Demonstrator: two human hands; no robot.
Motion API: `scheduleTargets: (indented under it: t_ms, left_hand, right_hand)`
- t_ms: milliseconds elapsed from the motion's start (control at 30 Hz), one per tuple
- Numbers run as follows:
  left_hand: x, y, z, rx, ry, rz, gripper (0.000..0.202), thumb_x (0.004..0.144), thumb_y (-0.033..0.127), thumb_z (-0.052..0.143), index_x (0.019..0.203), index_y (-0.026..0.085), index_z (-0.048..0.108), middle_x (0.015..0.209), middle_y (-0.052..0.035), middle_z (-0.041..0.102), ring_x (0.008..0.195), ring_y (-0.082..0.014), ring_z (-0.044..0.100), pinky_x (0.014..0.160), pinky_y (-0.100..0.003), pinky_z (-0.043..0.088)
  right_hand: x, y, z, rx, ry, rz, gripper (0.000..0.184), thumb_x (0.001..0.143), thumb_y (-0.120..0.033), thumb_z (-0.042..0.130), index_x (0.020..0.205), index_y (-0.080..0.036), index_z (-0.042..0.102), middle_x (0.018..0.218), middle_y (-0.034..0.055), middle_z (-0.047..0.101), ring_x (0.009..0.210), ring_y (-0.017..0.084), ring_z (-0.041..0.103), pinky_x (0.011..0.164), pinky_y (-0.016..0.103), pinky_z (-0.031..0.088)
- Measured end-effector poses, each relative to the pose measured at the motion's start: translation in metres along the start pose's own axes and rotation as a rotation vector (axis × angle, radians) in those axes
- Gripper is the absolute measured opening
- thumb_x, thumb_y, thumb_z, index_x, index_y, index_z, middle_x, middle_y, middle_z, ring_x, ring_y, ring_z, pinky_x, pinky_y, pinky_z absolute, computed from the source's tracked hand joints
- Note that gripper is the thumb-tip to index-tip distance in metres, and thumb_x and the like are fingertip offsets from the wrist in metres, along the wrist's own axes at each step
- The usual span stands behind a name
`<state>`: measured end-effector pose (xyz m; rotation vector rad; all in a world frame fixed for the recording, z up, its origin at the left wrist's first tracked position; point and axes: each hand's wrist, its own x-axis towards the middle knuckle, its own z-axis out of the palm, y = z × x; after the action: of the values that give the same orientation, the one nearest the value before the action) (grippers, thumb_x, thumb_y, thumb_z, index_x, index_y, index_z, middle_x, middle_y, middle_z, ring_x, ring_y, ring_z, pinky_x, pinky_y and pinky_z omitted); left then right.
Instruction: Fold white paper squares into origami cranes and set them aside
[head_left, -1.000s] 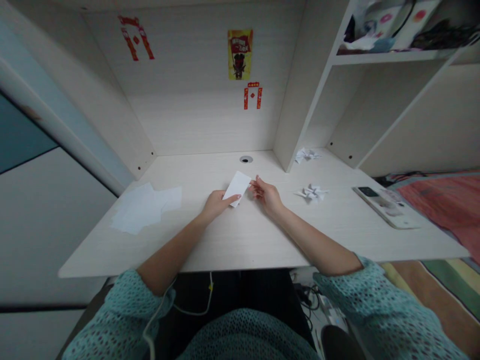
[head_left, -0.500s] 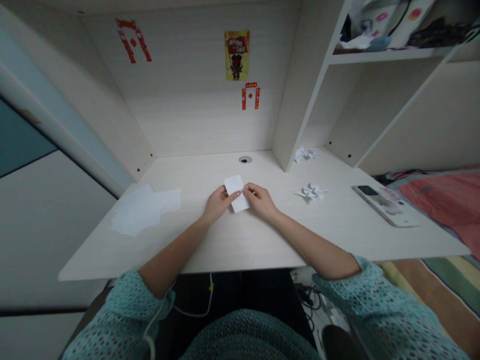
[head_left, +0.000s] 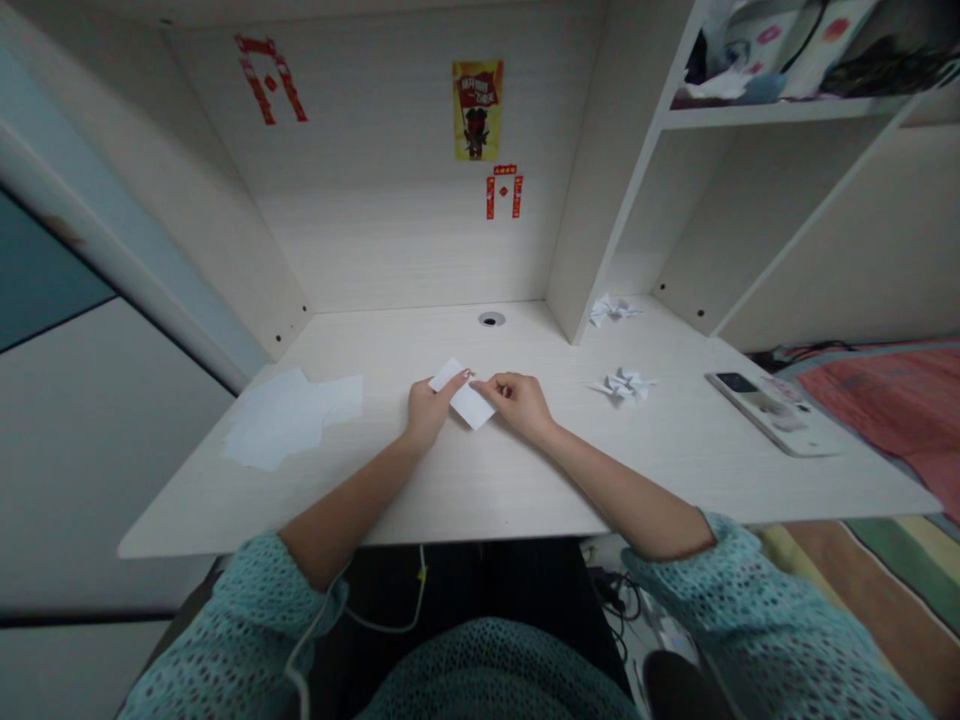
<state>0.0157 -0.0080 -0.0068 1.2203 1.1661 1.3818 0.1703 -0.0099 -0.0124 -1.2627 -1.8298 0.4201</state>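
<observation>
Slip: a small white paper slip (head_left: 465,398), a flat rectangle with crisp edges, sits at the middle of the desk (head_left: 480,480), roughly halfway between the front edge and the back panel. It is turned slantwise. I cannot tell whether it rests on the desk or is raised a little.
Left hand: the left hand (head_left: 424,410) has thumb and fingers pinched together on the slip's far left end.
Right hand: the right hand (head_left: 523,401) has curled fingertips clamped on the slip's right side.
Open room: bare pale wood-grain desk lies between the hands and the front edge, and more between the hands and the back panel.
Edges: an upright divider (head_left: 600,170) meets the desk at the back right. The front edge runs straight, and both forearms cross it.
Left corner: thin white loose sheets (head_left: 289,420) overlap flat near the left edge. Their number is not clear.
Folded pieces: there are two, both white and spiky. One folded piece (head_left: 621,384) lies right of the right hand, well apart from it. A second folded piece (head_left: 611,310) lies by the foot of the divider.
Device: one flat white handset (head_left: 772,412) lies near the right edge.
Hole: one round cable hole (head_left: 491,319) is at the back centre.
Sleeves: teal open-knit.
</observation>
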Motion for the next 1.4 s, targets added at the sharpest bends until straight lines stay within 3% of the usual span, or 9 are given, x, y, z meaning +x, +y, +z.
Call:
scheduleTargets:
  t_ms: [300, 567, 967, 1100, 1400]
  left_hand:
    - [-0.002, 0.004, 0.002, -0.08, 0.009, -0.053, 0.037, 0.062, 0.04, 0.072, 0.085, 0.011, 0.071, 0.089, -0.0108, 0.07, 0.08, -0.0218, 0.065, 0.072, -0.03, 0.05]
    - [0.007, -0.002, -0.003, -0.165, 0.056, -0.091, 0.04, 0.061, 0.04, 0.074, 0.087, 0.01, 0.07, 0.093, -0.0115, 0.07, 0.082, -0.0213, 0.064, 0.075, -0.031, 0.049]
    - [0.011, -0.007, -0.005, -0.169, 0.049, -0.108, 0.04, 0.061, 0.04, 0.073, 0.088, 0.01, 0.07, 0.092, -0.0114, 0.07, 0.082, -0.0205, 0.064, 0.075, -0.031, 0.048]
    - [0.012, -0.008, -0.005, -0.189, 0.056, -0.126, 0.041, 0.061, 0.041, 0.074, 0.088, 0.01, 0.07, 0.092, -0.0115, 0.07, 0.081, -0.0208, 0.064, 0.076, -0.031, 0.049]
    - [0.005, -0.009, 0.0, -0.166, 0.086, -0.077, 0.041, 0.062, 0.042, 0.072, 0.088, 0.01, 0.07, 0.091, -0.0112, 0.07, 0.082, -0.0212, 0.065, 0.075, -0.031, 0.049]
  right_hand:
    - [0.001, 0.003, -0.001, -0.043, 0.0, 0.007, 0.05, 0.079, -0.059, 0.047, 0.053, -0.017, 0.055, 0.05, -0.0016, 0.05, 0.049, 0.01, 0.04, 0.051, 0.024, 0.026]
    - [0.003, 0.005, 0.0, -0.022, -0.095, -0.026, 0.041, 0.082, -0.056, 0.046, 0.07, -0.02, 0.062, 0.063, 0.0004, 0.06, 0.055, 0.012, 0.046, 0.054, 0.023, 0.03]
    - [0.003, 0.015, 0.0, -0.12, -0.044, 0.013, 0.05, 0.077, -0.061, 0.048, 0.053, -0.019, 0.055, 0.05, -0.0009, 0.053, 0.048, 0.011, 0.041, 0.052, 0.024, 0.025]
    - [0.003, 0.013, 0.001, -0.078, -0.08, 0.009, 0.049, 0.083, -0.057, 0.043, 0.055, -0.019, 0.055, 0.052, -0.0009, 0.055, 0.049, 0.011, 0.043, 0.053, 0.024, 0.027]
    - [0.002, 0.01, 0.004, -0.268, -0.036, 0.032, 0.035, 0.09, -0.043, 0.038, 0.071, -0.021, 0.059, 0.069, 0.0037, 0.062, 0.066, 0.016, 0.053, 0.057, 0.026, 0.027]
